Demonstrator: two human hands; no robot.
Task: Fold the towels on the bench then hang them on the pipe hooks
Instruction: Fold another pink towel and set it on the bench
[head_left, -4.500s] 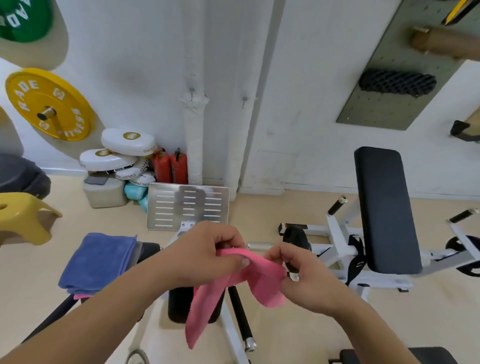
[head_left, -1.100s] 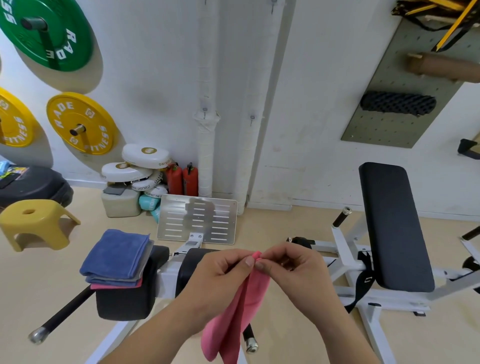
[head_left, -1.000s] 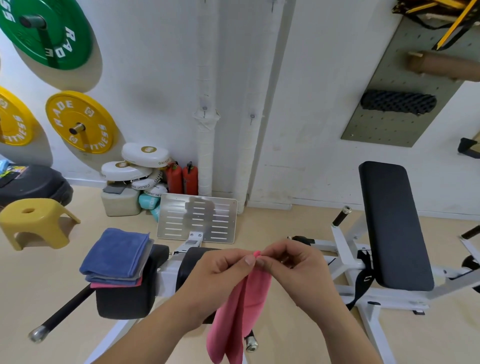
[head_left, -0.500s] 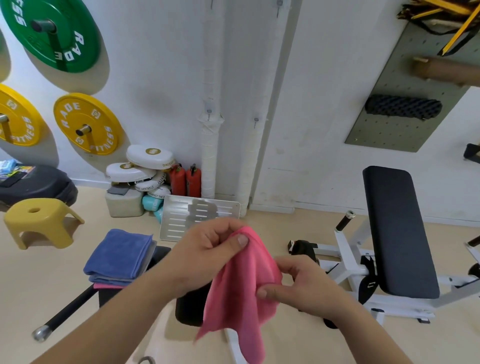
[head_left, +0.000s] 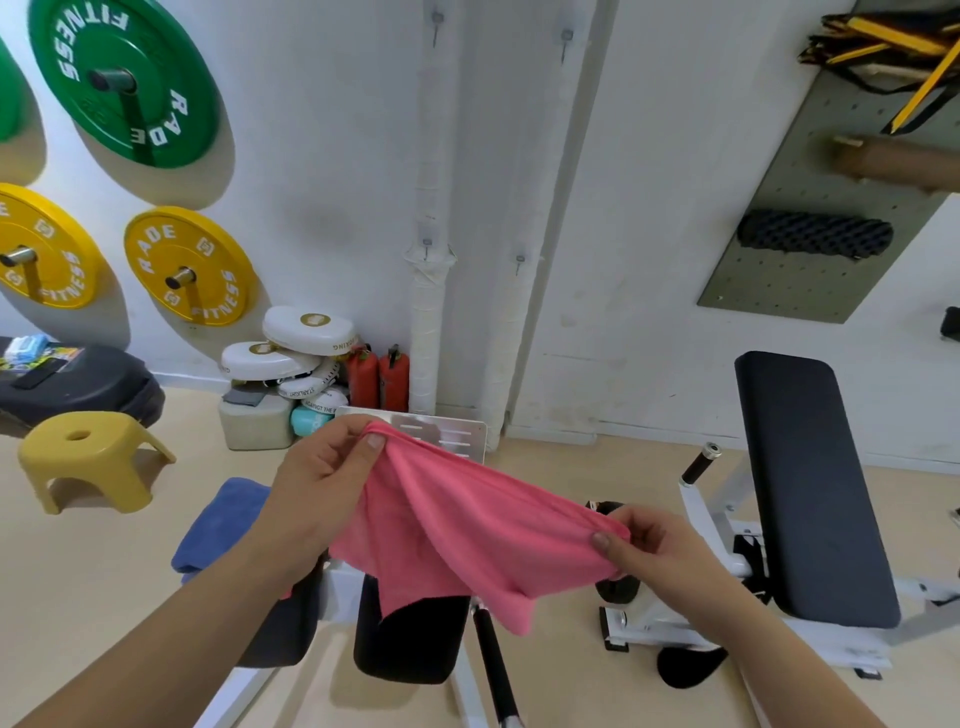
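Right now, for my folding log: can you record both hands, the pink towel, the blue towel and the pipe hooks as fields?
left hand: pinches upper corner of pink towel
right hand: pinches its lower end
pink towel: spread between hands, sagging, in the air
blue towel: folded, on bench pad, partly behind left arm
pipe hooks: nothing hanging

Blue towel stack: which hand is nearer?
Left. The left hand, pinching one corner of the pink towel, overlaps the right edge of the blue towel stack in this view; the right hand pinches the opposite corner, further right.
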